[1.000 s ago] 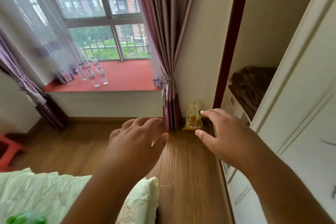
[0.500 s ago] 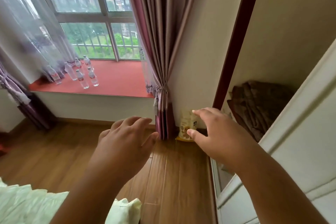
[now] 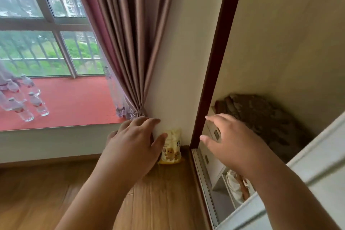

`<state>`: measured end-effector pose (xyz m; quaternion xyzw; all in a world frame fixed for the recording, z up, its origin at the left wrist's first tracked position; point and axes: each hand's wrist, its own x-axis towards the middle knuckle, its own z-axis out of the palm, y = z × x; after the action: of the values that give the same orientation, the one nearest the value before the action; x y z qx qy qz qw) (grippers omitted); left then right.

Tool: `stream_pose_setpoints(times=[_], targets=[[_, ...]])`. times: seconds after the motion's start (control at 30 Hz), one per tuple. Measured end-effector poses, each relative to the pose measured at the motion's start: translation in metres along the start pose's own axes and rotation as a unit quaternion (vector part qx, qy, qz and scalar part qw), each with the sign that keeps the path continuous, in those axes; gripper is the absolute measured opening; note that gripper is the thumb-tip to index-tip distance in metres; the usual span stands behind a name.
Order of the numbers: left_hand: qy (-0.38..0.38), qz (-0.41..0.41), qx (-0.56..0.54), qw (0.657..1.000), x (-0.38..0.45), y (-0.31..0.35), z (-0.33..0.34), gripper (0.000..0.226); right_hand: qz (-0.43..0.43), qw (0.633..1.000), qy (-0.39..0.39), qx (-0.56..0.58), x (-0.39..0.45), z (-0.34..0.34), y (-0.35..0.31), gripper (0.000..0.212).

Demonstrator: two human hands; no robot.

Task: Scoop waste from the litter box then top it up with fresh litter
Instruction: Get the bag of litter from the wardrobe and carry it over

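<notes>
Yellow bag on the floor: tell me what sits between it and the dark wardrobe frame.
Nothing: the head view shows only bare cream wall and floorboard between the yellow bag and the dark wardrobe frame.

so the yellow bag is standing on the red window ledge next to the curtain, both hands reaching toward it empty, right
Not quite. The head view shows the yellow bag standing on the wood floor against the wall, below the curtain, not on the ledge. Both hands, left and right, are empty.

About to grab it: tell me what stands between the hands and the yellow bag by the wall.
Nothing visible does. The yellow plastic bag stands on bare wooden floor, ahead of both empty hands, left and right.
</notes>
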<state>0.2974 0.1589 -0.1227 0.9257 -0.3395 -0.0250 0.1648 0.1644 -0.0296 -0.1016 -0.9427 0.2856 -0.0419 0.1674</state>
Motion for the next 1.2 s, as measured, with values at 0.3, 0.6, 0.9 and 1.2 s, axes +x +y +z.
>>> stream_pose_setpoints(times=[0.3,0.6,0.9,1.2], targets=[[-0.022,0.064,0.005,0.998,0.118,-0.04,-0.003,0.058,0.077,0.997,0.016,0.011,0.082,0.016,-0.025,0.062],[-0.025,0.032,0.015,0.999,0.199,-0.081,0.007,0.056,0.027,0.999,-0.006,0.017,0.196,0.036,-0.042,0.063],[0.019,-0.066,0.064,0.996,0.289,-0.1,0.005,0.06,-0.083,0.994,-0.065,0.043,0.352,0.045,-0.044,0.063],[0.024,-0.143,0.024,0.989,0.354,-0.1,0.038,0.062,-0.149,0.98,-0.124,0.051,0.467,0.072,-0.036,0.061]])
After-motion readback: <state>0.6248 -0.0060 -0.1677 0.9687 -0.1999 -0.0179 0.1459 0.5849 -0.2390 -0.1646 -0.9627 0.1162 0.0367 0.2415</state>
